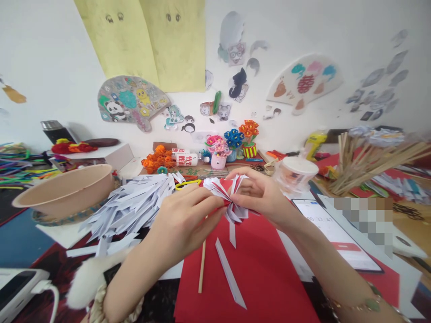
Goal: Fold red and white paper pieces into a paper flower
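Currently holding a flower-like bundle of pointed red and white paper pieces (239, 214) above a smooth red paper sheet (269, 273) bearing one loose white paper strip (230, 274). Pinching the bundle's middle narrowly with the bare left hand (185, 213), gripping just right of centre between thumb and curled fingers of the bare right hand (262, 194). Seeing a thin tan wooden stick (202, 269) below the left hand, with upper end hidden. Facing a heap of narrow white paper strips (131, 204) beyond.

Paper flower (238, 212): white, red | paper strips (131, 202): white | paper sheet (269, 273): solid red | stick (201, 273): pale tan | basin (79, 197): pinkish beige | flowerpot (249, 151): red-and-yellow vertical stripes | wall sheets (131, 49): pale yellow | panda fan (143, 96): multicoloured cartoon pattern
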Action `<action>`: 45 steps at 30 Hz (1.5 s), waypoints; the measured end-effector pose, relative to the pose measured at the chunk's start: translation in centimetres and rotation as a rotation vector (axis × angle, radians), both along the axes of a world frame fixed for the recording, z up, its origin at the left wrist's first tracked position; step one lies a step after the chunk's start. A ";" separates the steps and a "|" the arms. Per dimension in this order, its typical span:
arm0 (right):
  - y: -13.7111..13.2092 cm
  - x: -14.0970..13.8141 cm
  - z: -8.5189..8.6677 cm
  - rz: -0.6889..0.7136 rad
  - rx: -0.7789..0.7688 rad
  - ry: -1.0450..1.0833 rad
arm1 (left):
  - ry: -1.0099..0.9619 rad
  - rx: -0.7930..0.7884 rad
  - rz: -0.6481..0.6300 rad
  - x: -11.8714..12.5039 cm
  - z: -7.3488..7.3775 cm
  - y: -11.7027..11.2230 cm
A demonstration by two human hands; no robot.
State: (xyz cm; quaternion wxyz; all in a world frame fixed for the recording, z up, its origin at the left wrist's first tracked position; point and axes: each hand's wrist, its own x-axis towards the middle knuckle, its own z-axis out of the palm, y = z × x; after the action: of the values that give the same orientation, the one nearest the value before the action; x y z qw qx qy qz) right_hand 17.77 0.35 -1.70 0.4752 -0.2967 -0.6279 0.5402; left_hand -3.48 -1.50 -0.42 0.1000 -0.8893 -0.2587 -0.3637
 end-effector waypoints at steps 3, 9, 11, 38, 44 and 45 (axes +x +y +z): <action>0.1 -0.2 0.0 0.001 0.001 0.002 | 0.014 0.036 0.020 0.1 0.1 0.0; 0.4 -0.4 0.0 -0.041 -0.026 -0.010 | 0.054 0.051 0.052 0.2 0.3 0.1; 0.5 -0.4 -0.1 -0.042 -0.026 -0.013 | 0.047 0.052 0.057 0.3 0.2 0.1; 0.3 -0.3 -0.5 -0.044 0.030 0.061 | 0.023 0.205 0.050 0.3 -0.5 0.4; 0.3 -0.4 -0.4 -0.052 0.038 0.078 | -0.007 0.219 0.089 0.9 -0.7 0.1; 0.3 -0.4 -0.4 -0.051 0.041 0.079 | -0.004 0.226 0.096 1.0 -0.8 0.1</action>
State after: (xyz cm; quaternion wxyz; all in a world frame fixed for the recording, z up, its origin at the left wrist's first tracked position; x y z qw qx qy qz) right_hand 17.37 0.64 -2.14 0.5193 -0.2812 -0.6118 0.5262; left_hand -2.52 -1.41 -1.20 0.2161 -0.8583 -0.2585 -0.3870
